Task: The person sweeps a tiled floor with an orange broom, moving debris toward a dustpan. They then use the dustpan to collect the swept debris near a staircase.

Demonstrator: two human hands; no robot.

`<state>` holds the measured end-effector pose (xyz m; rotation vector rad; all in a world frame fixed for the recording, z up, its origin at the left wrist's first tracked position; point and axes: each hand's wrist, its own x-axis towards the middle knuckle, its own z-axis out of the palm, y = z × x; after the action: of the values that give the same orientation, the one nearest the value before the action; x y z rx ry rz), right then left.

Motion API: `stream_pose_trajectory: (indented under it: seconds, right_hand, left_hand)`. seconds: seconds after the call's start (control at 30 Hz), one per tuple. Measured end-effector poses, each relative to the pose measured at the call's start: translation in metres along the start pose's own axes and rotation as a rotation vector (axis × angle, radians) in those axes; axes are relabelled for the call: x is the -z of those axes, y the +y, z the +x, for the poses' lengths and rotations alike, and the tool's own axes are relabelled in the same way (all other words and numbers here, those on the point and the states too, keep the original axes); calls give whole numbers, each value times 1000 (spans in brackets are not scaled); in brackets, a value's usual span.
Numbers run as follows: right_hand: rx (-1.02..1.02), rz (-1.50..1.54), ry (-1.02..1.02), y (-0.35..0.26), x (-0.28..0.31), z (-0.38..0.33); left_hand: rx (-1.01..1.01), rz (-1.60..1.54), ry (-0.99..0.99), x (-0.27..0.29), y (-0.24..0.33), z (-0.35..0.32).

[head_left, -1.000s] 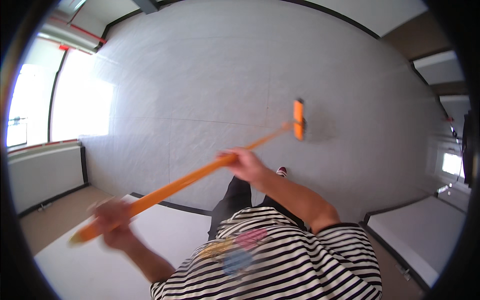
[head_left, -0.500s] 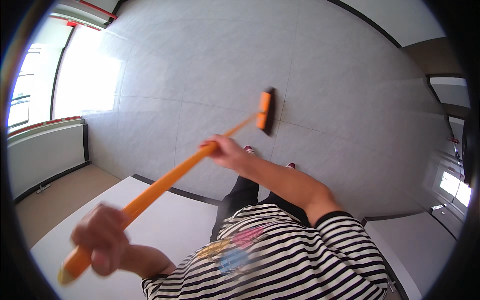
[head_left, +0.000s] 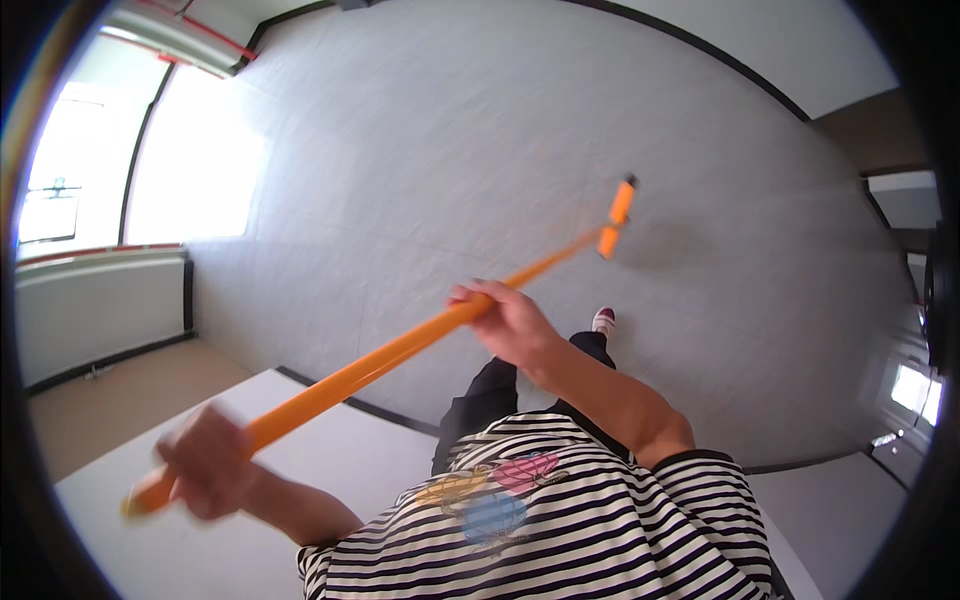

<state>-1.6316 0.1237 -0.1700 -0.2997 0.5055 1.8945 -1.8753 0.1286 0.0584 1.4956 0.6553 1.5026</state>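
Note:
A push broom (head_left: 395,357) with a long orange handle slants from lower left to upper right. My left hand (head_left: 210,462), blurred by motion, is wrapped round the handle close to its top end. Farther down the handle, my right hand (head_left: 512,322) grips it in front of my body. The orange broom head (head_left: 620,204) is at the far end, right of centre, with only a little of its dark bristles showing. A soft shadow lies on the floor beside it; whether the bristles touch the floor I cannot tell.
Grey tiled floor (head_left: 430,150) spreads ahead. A white surface with a dark edge (head_left: 370,460) is under my left arm, and a similar pale one (head_left: 830,510) stands at right. One shoe (head_left: 603,320) shows ahead of my legs. Bright glass (head_left: 195,150) is at left.
The broom head has swung to the right and turned, hiding most of its bristles. My right hand has shifted right with the handle. Only one shoe now shows, farther right.

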Motion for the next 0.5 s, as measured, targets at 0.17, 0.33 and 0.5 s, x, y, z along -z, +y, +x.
stream_pose_trajectory:
  seconds: [0.17, 0.33, 0.5]
  right_hand:
    - [440, 25, 393, -185, 149, -114]
    - [726, 108, 654, -351, 325, -265]
    - [792, 165, 976, -468, 366, -331]
  left_hand:
    - [622, -362, -217, -162, -183, -22]
    - [1123, -350, -579, -369, -270, -89]
    - [1140, -335, -724, -512, -309, -117]
